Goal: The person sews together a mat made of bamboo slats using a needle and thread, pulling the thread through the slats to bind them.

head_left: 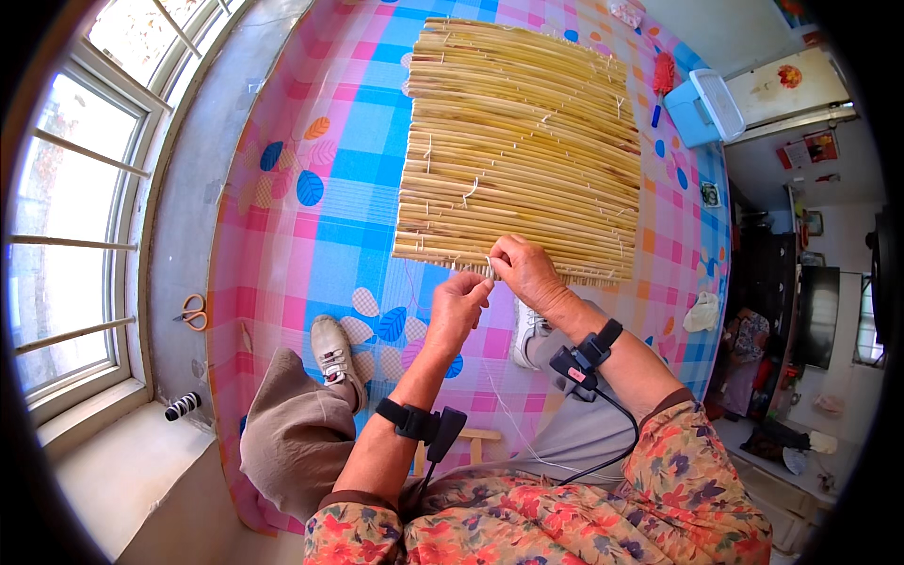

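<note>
A pink-and-blue checked sheet carries the reed mat, a blue box and a white bundle.

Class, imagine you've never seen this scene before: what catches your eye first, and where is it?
The big yellow mat of stalks at upper centre stands out first, with the left hand and right hand meeting at its near edge. Next comes the bright pink-and-blue checked sheet beneath it. A light-blue tub shows at upper right.
</note>
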Motion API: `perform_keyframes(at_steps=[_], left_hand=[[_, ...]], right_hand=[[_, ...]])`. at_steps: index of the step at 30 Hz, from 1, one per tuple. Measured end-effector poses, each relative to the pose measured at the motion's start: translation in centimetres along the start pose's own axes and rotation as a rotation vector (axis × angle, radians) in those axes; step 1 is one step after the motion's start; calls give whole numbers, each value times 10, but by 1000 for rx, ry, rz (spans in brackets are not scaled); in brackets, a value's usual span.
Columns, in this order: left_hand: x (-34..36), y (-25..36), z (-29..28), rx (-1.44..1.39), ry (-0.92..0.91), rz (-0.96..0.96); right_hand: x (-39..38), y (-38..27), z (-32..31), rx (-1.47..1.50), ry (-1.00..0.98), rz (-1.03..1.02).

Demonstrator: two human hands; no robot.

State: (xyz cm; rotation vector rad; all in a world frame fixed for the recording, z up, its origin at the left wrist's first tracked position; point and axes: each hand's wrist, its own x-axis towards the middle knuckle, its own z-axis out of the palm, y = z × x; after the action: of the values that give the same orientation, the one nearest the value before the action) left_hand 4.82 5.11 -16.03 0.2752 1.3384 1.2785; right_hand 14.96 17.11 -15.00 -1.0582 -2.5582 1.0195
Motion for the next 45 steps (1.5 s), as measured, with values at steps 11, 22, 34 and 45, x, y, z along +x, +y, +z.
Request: perform_keyframes(at_steps=[11, 22, 34, 45], left_hand=[[2, -8, -1, 61, 18, 56], [5, -30, -13, 112, 94, 274], [-13, 1, -19, -112, 91, 11], [-21, 25, -3, -148, 34, 24]], right_hand=[[1, 1, 2, -36, 19, -10], [8, 9, 11, -55, 19, 28], [12, -6, -15, 416, -232, 478], [-22, -25, -6, -308, 6, -125]])
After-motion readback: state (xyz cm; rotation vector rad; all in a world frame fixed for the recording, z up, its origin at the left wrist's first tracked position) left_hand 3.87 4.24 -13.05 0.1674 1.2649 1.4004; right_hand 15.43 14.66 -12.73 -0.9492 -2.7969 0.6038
